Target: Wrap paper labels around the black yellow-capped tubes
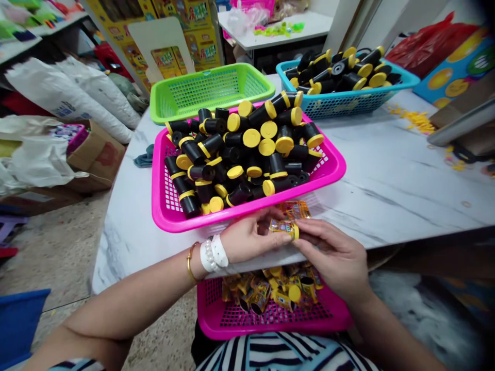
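Between my two hands, over the table's front edge, is a small cylinder [283, 226] with a printed orange wrapper and a yellow cap. My left hand [251, 237] grips its body from the left, thumb along the front. At the right, the fingertips of my right hand [336, 252] pinch the yellow-capped end. Just behind them, printed wrappers [296, 209] lie on the table. Beyond stands a pink basket [247, 219] heaped with black cylinders with yellow caps [251, 138]. Below my hands, a second pink basket [270, 330] holds several wrapped cylinders [259, 296].
A green basket [212, 111] and a blue basket [340, 105] of black cylinders stand at the back of the marble-patterned table [386, 180]. Small yellow pieces [415, 119] are scattered at right. White sacks [65, 98] and a cardboard box [96, 154] stand on the left floor.
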`<action>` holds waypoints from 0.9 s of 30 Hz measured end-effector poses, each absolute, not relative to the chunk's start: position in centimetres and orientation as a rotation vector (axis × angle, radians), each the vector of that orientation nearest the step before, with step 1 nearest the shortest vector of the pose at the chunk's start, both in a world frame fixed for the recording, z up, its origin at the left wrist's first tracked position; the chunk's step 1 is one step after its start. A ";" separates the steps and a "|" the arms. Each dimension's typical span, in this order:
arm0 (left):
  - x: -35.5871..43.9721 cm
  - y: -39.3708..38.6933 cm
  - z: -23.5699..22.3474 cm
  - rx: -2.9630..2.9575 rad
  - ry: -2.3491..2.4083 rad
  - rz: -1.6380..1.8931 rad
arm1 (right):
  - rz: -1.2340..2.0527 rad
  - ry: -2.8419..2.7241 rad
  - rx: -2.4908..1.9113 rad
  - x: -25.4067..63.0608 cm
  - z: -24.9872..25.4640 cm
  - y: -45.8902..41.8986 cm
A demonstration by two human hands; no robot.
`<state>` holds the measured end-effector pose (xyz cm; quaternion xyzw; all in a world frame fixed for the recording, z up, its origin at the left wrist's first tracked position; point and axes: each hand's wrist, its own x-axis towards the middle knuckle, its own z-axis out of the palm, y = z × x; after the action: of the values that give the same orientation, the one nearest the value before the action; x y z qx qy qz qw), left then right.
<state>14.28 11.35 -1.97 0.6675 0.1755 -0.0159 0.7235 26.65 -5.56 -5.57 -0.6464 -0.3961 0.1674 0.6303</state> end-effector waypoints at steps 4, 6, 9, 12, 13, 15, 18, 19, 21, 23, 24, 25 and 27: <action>14.1 11.0 -2.4 1.496 0.430 0.034 | 0.335 -0.909 -1.499 26.5 -5.8 -5.4; 13.8 10.6 -2.2 1.624 0.351 0.221 | 0.382 -0.844 -1.499 26.3 -5.4 -5.3; 13.5 10.6 -1.6 1.874 0.188 0.371 | 0.517 -0.697 -1.487 26.5 -4.5 -5.1; 13.6 11.0 -1.3 1.845 0.123 0.304 | 0.690 -0.660 -1.457 27.2 -3.9 -5.2; 13.7 11.2 -1.3 1.758 0.133 0.232 | 0.735 -0.669 -1.436 27.5 -3.8 -5.3; 14.0 11.4 -1.4 1.537 0.183 0.067 | 0.770 -0.696 -1.393 28.1 -3.8 -5.4; 14.3 11.5 -1.7 1.273 0.236 -0.109 | 0.721 -0.809 -1.390 28.6 -4.0 -5.6; 14.4 11.5 -1.7 1.217 0.236 -0.140 | 0.689 -0.857 -1.394 28.6 -4.1 -5.6; 14.4 11.4 -1.8 1.137 0.229 -0.175 | 0.627 -0.924 -1.370 28.5 -4.3 -5.7; 14.5 11.4 -1.9 1.074 0.236 -0.200 | 0.570 -0.937 -1.330 28.3 -4.3 -5.8; 14.5 11.5 -2.0 1.049 0.244 -0.216 | 0.550 -0.941 -1.321 28.2 -4.3 -5.9; 14.5 11.5 -2.1 1.027 0.252 -0.230 | 0.531 -0.947 -1.325 28.1 -4.2 -5.9; 14.6 11.7 -2.2 0.998 0.259 -0.248 | 0.503 -1.001 -1.366 28.0 -4.2 -6.0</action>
<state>14.60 11.66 -2.16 0.4759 0.1233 -0.1181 0.8627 28.00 -5.99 -4.18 -0.5974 -0.4379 0.2199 0.6348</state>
